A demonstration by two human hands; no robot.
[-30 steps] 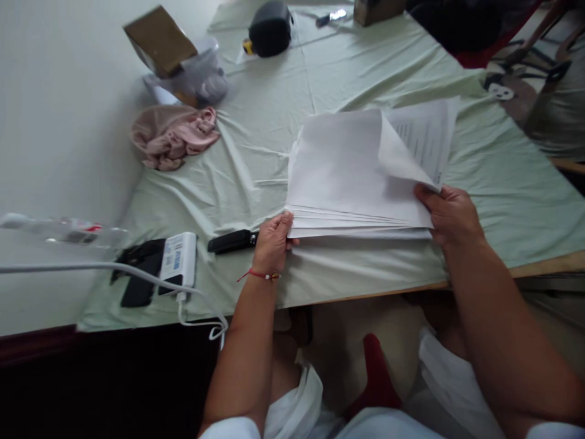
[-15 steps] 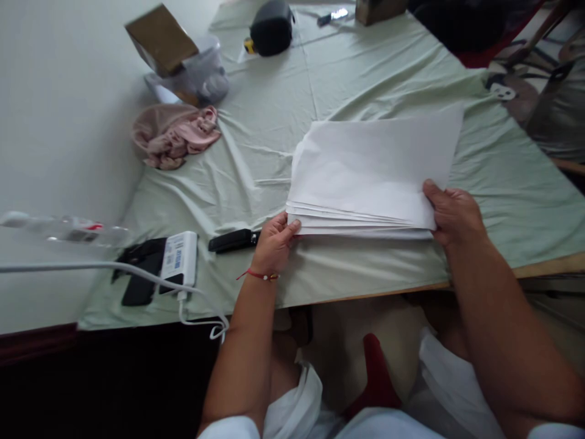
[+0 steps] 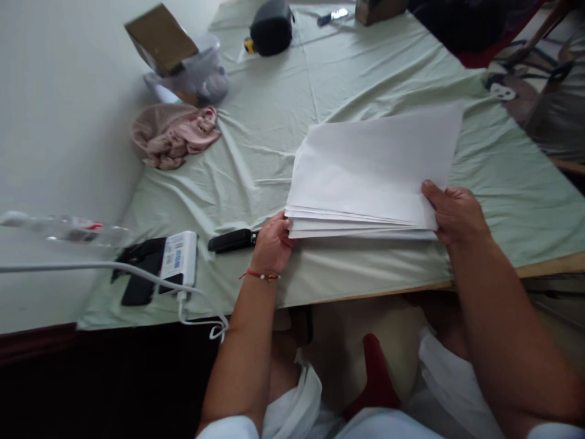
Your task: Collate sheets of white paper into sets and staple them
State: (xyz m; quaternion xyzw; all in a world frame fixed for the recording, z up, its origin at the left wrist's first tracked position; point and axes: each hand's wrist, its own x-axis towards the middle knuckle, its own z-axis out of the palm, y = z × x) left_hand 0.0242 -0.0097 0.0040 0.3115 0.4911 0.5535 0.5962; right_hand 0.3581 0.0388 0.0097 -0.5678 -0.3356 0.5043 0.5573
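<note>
Both hands are holding on to one stack of white paper (image 3: 370, 174). The stack is between the hands and spreads out past them, over the worktop (image 3: 553, 263) with its pale green cloth (image 3: 379, 67). I cannot tell if the far part of the stack touches the cloth.

The left hand (image 3: 273, 245) is closed in a pinch on the near left corner of the paper. Its thumb is at the edge of the sheets, and the other fingers are bent in close below. A red string bracelet (image 3: 262, 276) is around that wrist.

The right hand (image 3: 459, 213) pinches the right side of the stack near its close corner. Its thumb lies flat on the top sheet, and its fingers go under the paper, so most of them are hidden. The top sheet is blank. Along the near edge, from one hand to the other, the sheets do not line up and show as thin steps.

Just left of the left hand is a long black thing (image 3: 231, 241); I cannot tell if they touch. Farther left is a white block (image 3: 180, 259) with a white cord (image 3: 91, 266) by it. A crumpled pink cloth (image 3: 178, 137) lies beyond the left hand, off to its left.
</note>
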